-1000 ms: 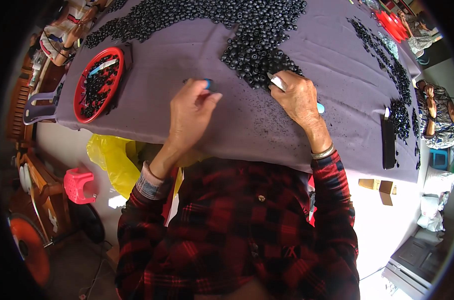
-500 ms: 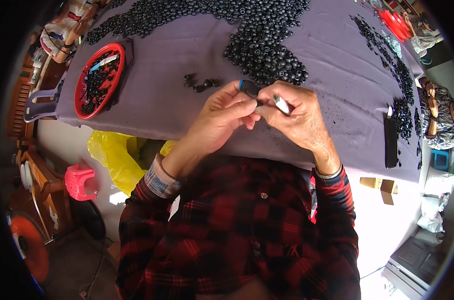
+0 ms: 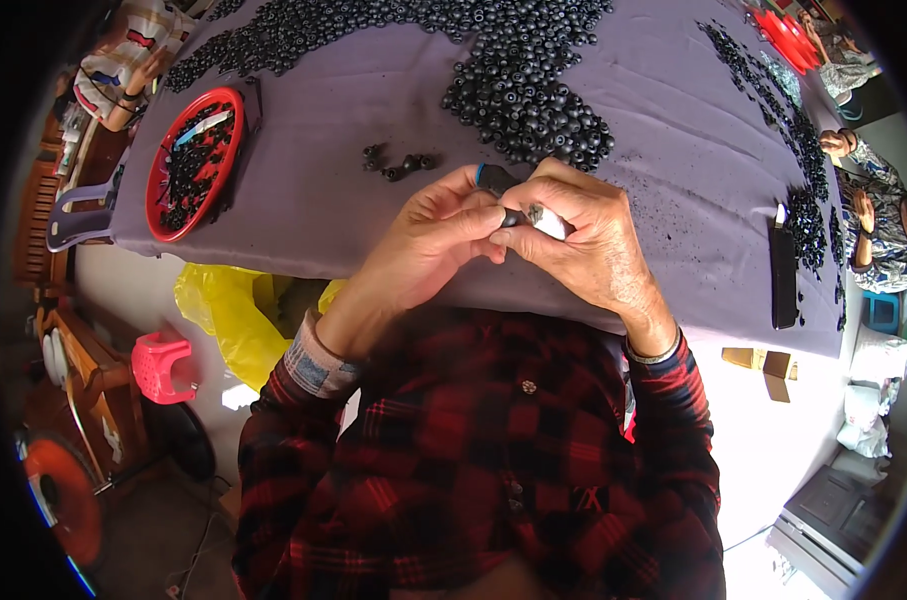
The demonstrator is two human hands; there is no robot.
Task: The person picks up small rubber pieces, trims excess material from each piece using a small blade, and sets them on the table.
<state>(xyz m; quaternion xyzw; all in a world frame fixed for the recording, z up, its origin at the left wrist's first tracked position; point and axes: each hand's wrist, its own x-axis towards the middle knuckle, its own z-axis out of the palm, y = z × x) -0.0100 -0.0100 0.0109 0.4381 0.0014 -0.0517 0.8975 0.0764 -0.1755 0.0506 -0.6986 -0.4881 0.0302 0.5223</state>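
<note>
In front of my chest, my left hand pinches a small black piece between thumb and fingers. A dark finger cover with a blue edge is on its index finger. My right hand is closed round a short tool with a bright white end, whose kind I cannot make out. Its thumb touches the black piece. Just beyond my hands lies a big heap of small round black parts, many with a hole. A few loose black parts sit left of it on the purple cloth.
A red basin with small black bits stands at the table's left. Toward the right edge lie a long black object and scattered black bits. A yellow bag hangs below the front edge. Other people sit around the table.
My right hand has turned, so more of the tool's white end shows. The black piece between my fingers has come into clearer view.
</note>
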